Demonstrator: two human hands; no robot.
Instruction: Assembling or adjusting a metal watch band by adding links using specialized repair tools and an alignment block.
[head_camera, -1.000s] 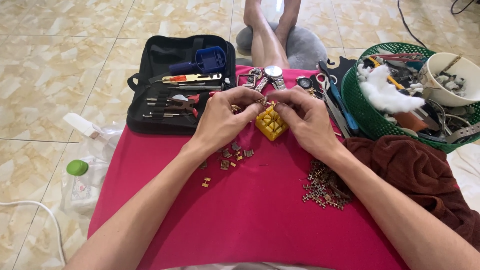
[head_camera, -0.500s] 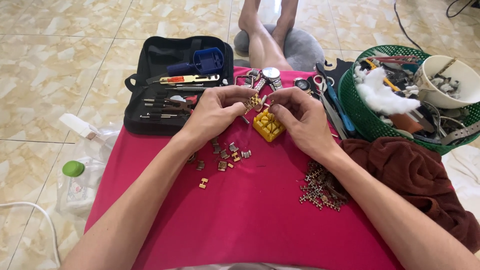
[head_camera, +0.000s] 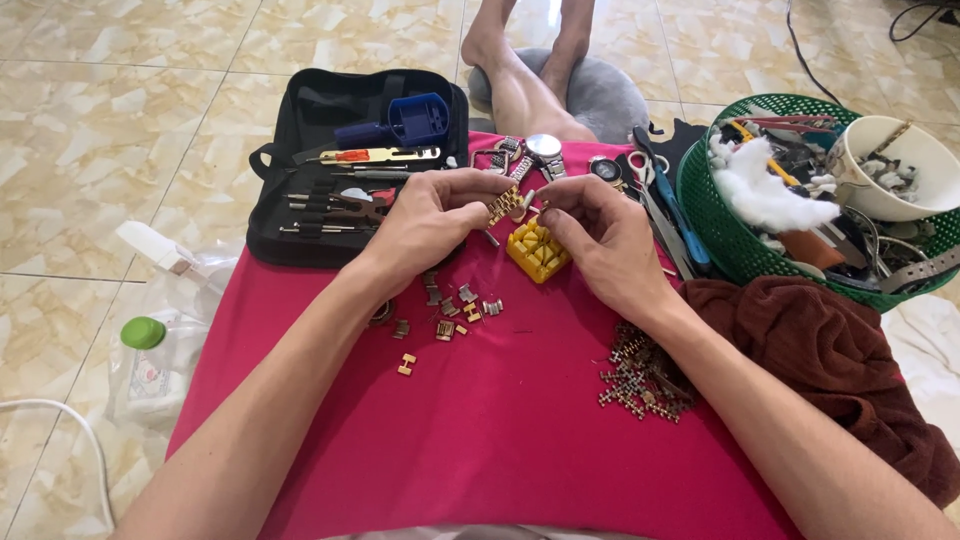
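One red cloth (head_camera: 480, 430) over tiled floor (head_camera: 100, 140)

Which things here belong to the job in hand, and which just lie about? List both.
In hand:
left hand and right hand, pinching a gold metal watch-band piece
yellow plastic holder block
loose gold band links

Lying about:
black zip tool case
green plastic basket
brown towel
green-capped clear bottle

Two hands (head_camera: 430, 225), one yellow block (head_camera: 538, 250), one green basket (head_camera: 725, 245), roughly ten loose links (head_camera: 445, 310).
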